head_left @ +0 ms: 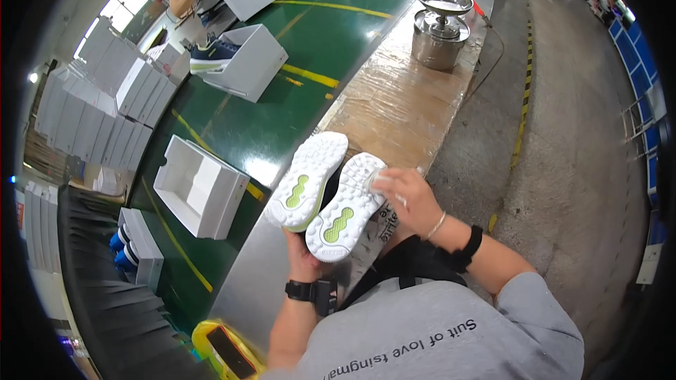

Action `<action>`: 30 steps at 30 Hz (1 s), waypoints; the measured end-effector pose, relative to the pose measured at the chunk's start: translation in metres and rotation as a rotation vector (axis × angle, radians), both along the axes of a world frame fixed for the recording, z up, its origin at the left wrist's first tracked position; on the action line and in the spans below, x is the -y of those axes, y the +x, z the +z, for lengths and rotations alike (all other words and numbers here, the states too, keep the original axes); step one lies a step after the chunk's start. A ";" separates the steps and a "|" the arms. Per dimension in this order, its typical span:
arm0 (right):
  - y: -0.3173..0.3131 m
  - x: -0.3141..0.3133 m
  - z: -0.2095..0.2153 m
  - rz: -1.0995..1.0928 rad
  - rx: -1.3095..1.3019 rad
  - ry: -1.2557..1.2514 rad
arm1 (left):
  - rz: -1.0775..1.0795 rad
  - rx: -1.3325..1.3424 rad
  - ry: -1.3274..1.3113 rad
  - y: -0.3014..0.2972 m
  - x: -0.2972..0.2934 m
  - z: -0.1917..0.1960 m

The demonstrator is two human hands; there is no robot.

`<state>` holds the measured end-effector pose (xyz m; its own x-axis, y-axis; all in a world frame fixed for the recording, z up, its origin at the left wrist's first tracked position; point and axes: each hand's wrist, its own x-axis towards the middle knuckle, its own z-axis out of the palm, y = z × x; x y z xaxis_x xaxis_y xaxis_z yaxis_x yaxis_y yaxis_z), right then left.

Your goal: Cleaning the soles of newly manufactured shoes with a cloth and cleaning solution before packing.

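Overhead, the counter (pixel 394 109) edge lies beside open floor (pixel 563 141); left hand (pixel 303 257) grips two upturned shoes (pixel 320 193), right hand (pixel 412 197) fingers (pixel 384 181) pressing one sole.

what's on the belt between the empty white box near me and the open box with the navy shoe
In the head view, only bare green belt with yellow lines separates the empty box from the shoe box.
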<state>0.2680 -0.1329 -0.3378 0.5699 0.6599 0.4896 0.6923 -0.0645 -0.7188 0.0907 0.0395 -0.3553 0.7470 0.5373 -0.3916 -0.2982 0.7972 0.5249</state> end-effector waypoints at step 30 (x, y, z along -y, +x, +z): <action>0.001 0.005 0.057 0.316 -0.642 0.043 | 0.176 -0.044 0.486 -0.057 -0.132 0.088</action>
<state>0.2693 -0.1375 -0.2806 0.5389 0.8286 0.1517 0.1130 0.1073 -0.9878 0.0336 0.1718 -0.2672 0.6171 0.7811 -0.0947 -0.3750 0.3978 0.8373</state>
